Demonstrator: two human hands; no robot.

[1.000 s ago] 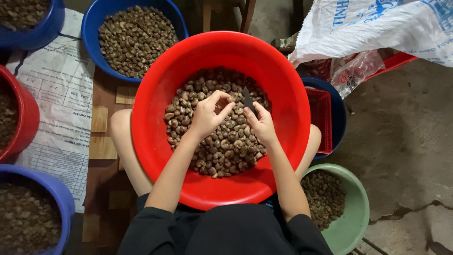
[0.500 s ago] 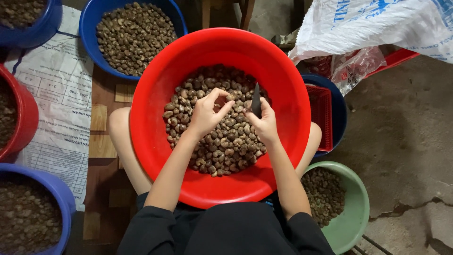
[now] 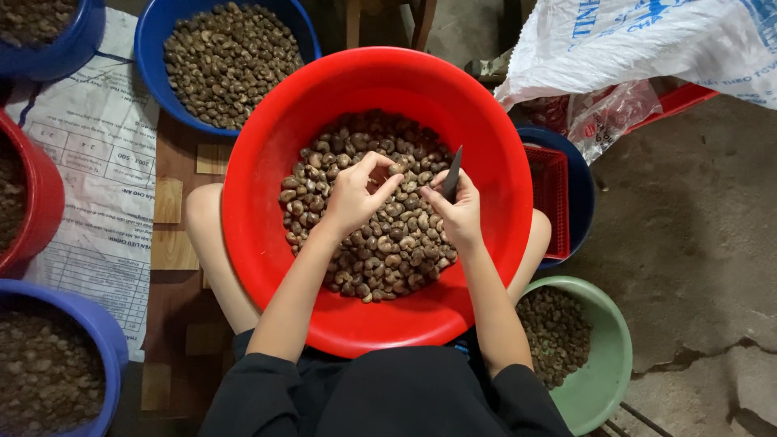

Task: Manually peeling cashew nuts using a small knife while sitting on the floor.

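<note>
Fingers (image 3: pixel 387 180) of the left hand (image 3: pixel 352 198) pinch one cashew nut (image 3: pixel 396 168) above the heap in the red basin (image 3: pixel 267 243); the right hand (image 3: pixel 460 214) grips a small dark blade (image 3: pixel 452 174), tip up. The step looks like shelling; next, blade must meet nut.

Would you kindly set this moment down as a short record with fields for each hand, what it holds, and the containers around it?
Left hand: left hand pinches one brown nut between thumb and fingertips, over the pile
Right hand: right hand grips a small dark-bladed knife, blade pointing up
Main container: large round red plastic basin on the lap, holding brown nuts
Nearby: blue plastic bowl of nuts at upper left; green plastic bowl of nuts at lower right; white woven sack at upper right
</note>
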